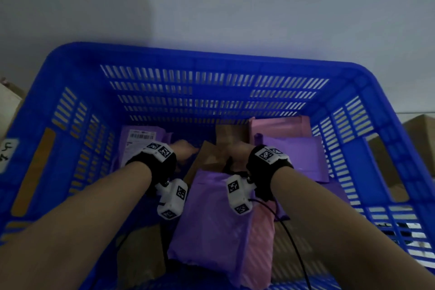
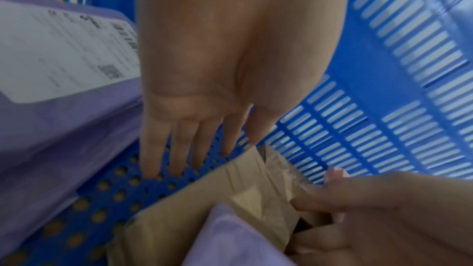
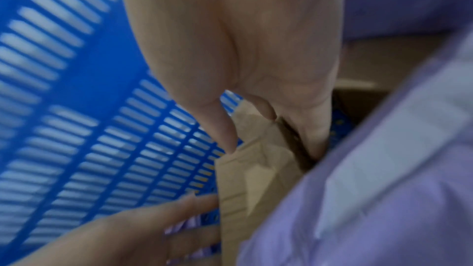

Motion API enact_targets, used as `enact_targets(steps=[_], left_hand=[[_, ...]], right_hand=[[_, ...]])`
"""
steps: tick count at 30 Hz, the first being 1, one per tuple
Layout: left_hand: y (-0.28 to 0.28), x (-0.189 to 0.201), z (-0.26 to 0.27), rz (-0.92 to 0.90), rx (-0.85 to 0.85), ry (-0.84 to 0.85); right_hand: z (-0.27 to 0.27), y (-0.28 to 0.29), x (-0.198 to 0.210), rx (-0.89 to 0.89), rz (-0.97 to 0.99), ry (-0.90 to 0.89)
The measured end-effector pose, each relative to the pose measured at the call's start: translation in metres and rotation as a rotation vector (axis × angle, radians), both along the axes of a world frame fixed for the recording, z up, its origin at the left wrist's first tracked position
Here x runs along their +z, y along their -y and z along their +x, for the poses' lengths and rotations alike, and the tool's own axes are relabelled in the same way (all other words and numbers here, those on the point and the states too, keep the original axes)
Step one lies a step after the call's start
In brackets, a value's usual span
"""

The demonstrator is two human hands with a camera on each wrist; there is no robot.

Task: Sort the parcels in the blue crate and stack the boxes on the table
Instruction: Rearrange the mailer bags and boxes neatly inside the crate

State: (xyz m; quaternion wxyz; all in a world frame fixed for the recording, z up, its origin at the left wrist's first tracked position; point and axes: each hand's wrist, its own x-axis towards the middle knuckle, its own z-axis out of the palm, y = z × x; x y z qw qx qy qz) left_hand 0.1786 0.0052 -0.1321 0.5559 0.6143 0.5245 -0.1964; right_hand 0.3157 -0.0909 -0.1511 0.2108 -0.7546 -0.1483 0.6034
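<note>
Purple mailer [image 1: 211, 214] lies nearest, overlapping the cardboard box [image 1: 211, 155].
My right hand [image 1: 237, 152] pinches the box's edge; left hand [image 1: 184, 152] open beside it. Lift slowly, shedding the mailer.

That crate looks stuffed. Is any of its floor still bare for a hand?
Yes: a perforated floor strip lies bare between the labelled purple parcel and the brown box, under the left hand. The crate's right side is crowded with parcels.
</note>
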Motion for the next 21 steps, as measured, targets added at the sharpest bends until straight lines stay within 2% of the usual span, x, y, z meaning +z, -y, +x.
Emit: enact_targets(steps=[3,5,7,15,21], left_hand=[[0.001,-0.006,0.001,-0.060,-0.010,-0.007],[0.000,-0.005,-0.001,-0.089,0.019,-0.006],[0.000,0.000,-0.004,-0.091,0.038,0.008],[-0.011,0.036,-0.023,-0.020,0.173,0.107],[-0.015,0.068,-0.038,0.062,0.299,0.238]], right_hand=[[0.003,0.000,-0.024,-0.160,0.046,-0.152],[-0.005,0.001,-0.010,-0.259,0.066,-0.224],[-0.004,0.001,-0.005,-0.284,0.086,-0.282],[-0.017,-0.014,0.026,-0.204,0.121,-0.129],[-0.024,-0.031,0.057,-0.224,0.271,-0.034]])
